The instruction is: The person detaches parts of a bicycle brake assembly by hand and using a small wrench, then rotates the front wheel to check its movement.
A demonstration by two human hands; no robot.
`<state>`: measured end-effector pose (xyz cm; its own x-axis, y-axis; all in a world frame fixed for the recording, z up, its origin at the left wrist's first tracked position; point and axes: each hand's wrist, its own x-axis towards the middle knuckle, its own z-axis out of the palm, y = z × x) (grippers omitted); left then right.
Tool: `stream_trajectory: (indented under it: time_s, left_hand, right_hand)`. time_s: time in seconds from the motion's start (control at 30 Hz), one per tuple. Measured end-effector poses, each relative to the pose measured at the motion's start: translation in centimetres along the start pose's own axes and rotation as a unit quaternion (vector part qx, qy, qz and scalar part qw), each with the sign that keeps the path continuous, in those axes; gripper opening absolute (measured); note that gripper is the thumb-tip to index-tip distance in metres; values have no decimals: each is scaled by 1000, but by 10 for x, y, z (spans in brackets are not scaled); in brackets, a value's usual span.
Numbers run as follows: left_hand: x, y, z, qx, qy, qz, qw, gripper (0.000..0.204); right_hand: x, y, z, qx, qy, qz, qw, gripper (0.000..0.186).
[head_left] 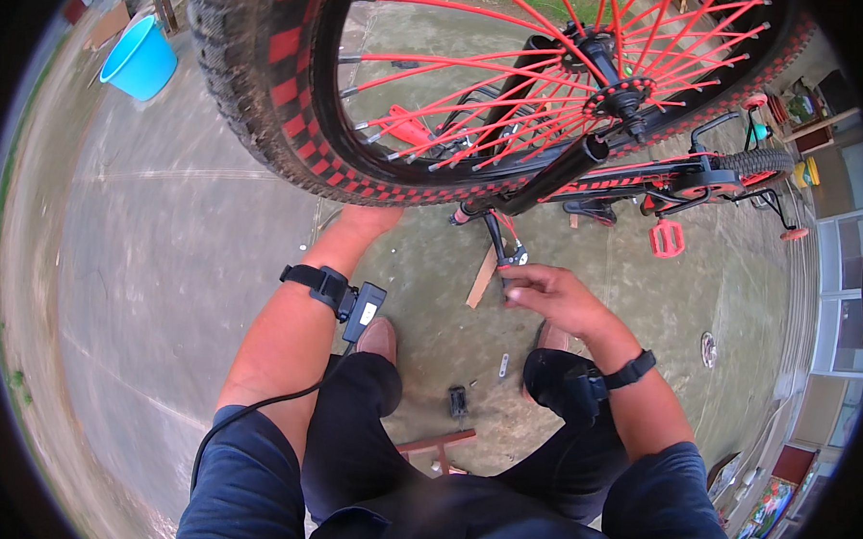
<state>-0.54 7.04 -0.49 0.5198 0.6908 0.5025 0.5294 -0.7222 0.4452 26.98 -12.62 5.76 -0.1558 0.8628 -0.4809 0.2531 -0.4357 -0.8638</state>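
An upside-down black and red bicycle [599, 180] stands before me, its spoked wheel raised close to my view. The tire [255, 117] has a muddy tread and a red-and-black checkered sidewall. My left hand [374, 219] reaches to the tire's lower edge, where the rim of the wheel hides its fingers. Nearer the middle, my right hand [555, 299] has its fingers curled toward the thumb, and whatever lies between them is too small to make out. Just beside its fingertips, in the picture, is the handlebar [496, 242] with its brake lever [520, 254].
Under the handlebar lies a wooden strip [482, 279]. Between my feet are a small black part [457, 402], a small metal plate [503, 365] and a reddish-brown stool-like piece [436, 443]. A blue bucket [140, 59] stands far left. A red pedal [666, 238] sticks out at right.
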Motion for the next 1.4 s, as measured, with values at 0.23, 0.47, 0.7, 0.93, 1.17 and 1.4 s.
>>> stream_trajectory:
  time_s: [0.23, 0.47, 0.7, 0.93, 1.17, 1.4]
  left_hand:
    - [48, 14, -33, -420, -69, -163, 890, 21]
    - [87, 3, -28, -301, -161, -238, 909, 24]
    - [119, -1, -5, -383, -205, -194, 879, 23]
    - [145, -7, 20, -328, -228, -130, 908, 26]
    - [154, -5, 33, -337, -233, -138, 901, 26]
    - [154, -2, 38, -355, -228, -144, 895, 27]
  right_hand:
    - [-5, -24, -39, 57, 129, 44, 989, 34]
    - [81, 10, -46, 142, 269, -85, 949, 23]
    - [125, 11, -43, 262, 319, -149, 898, 10]
    - [138, 10, -46, 327, 248, -174, 895, 13]
    - [132, -7, -46, 302, 278, -144, 901, 15]
    - [134, -10, -52, 248, 315, -143, 905, 23]
